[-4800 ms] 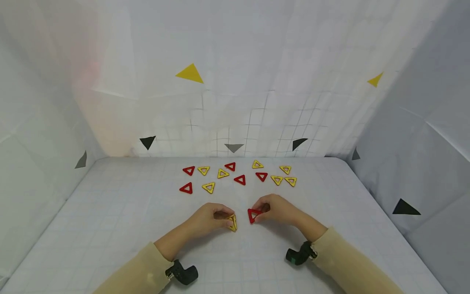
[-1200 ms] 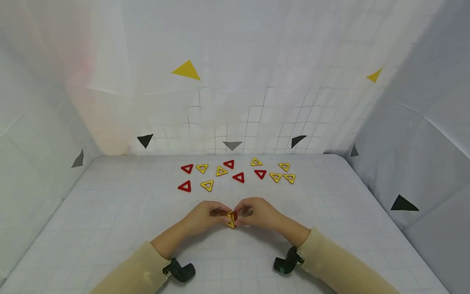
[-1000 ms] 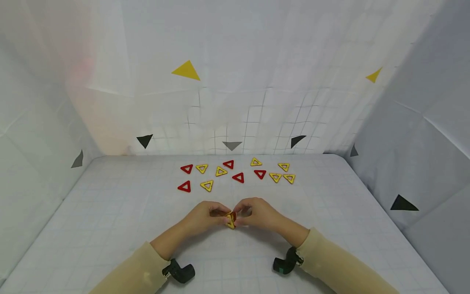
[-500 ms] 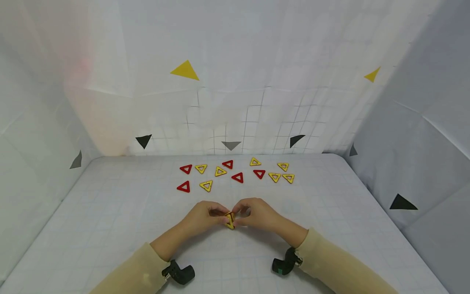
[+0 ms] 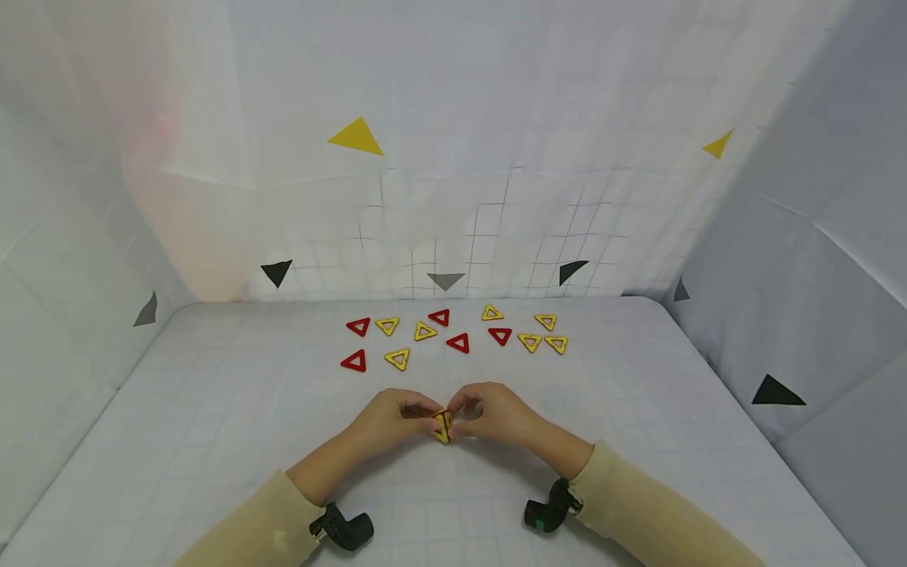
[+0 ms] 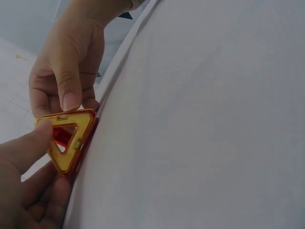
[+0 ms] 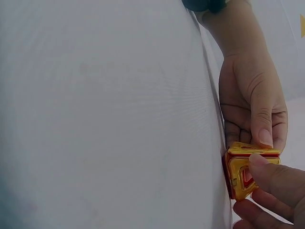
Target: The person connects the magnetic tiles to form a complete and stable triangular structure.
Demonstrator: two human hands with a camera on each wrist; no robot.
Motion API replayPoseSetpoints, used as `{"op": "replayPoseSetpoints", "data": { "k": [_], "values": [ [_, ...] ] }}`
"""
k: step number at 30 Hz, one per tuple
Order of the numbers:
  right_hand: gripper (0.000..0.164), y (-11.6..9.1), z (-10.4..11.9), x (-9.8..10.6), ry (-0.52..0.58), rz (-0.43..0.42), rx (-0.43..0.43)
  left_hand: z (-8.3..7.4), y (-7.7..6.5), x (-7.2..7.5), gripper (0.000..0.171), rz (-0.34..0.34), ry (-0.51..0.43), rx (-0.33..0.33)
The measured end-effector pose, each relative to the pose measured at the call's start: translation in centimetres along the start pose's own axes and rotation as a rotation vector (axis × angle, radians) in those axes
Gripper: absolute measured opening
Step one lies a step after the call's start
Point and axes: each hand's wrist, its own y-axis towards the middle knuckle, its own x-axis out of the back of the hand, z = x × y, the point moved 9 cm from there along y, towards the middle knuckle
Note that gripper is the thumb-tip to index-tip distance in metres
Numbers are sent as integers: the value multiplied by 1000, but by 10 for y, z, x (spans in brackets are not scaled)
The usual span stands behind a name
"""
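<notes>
Close over the middle of the white table, both hands meet at a small cluster of triangular magnetic tiles (image 5: 442,428), yellow with red among them. My left hand (image 5: 393,413) pinches it from the left, thumb on the yellow face. From the other side my right hand (image 5: 492,413) pinches it between thumb and fingers. The left wrist view shows a yellow triangle (image 6: 82,131) with an open centre, red at its edge and behind it. In the right wrist view, yellow tiles (image 7: 238,176) stand at an angle to each other, red between and beside them. The fingers hide part of the cluster.
Beyond the hands, loose yellow triangles (image 5: 397,359) and red triangles (image 5: 354,361) lie scattered flat toward the table's back edge, several of each. White sheeting (image 5: 453,197) with triangle markers rises behind and at both sides.
Since the oldest frame, the right hand has moved left with its red triangle to the yellow one in the left hand. Over the last second the joined tiles turn slightly, showing less red.
</notes>
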Motion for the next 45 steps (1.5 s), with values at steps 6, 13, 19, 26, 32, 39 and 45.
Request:
{"op": "replayPoseSetpoints", "data": {
  "k": [6, 13, 19, 26, 32, 39, 45],
  "values": [
    [24, 1, 0, -1, -14, 2, 8, -3, -2, 2, 20, -1, -23, -22],
    [23, 4, 1, -4, -13, 0, 29, -2, -4, 5, 20, -10, -14, -15],
    [22, 4, 2, -3, -37, 2, 22, -2, -4, 6, 21, 2, -20, -8],
    [24, 1, 0, 8, -39, 16, -12, -2, -1, 2, 33, 44, -54, 2],
    [24, -3, -2, 23, -41, 11, -9, -7, 2, -4, 29, 54, -80, -18],
    [23, -8, -9, 47, -52, -23, 11, -6, 1, -5, 27, 54, -61, -7],
    [24, -15, -22, 71, -71, -74, -32, -2, -3, -1, 22, 40, -27, 28]
  ]
}}
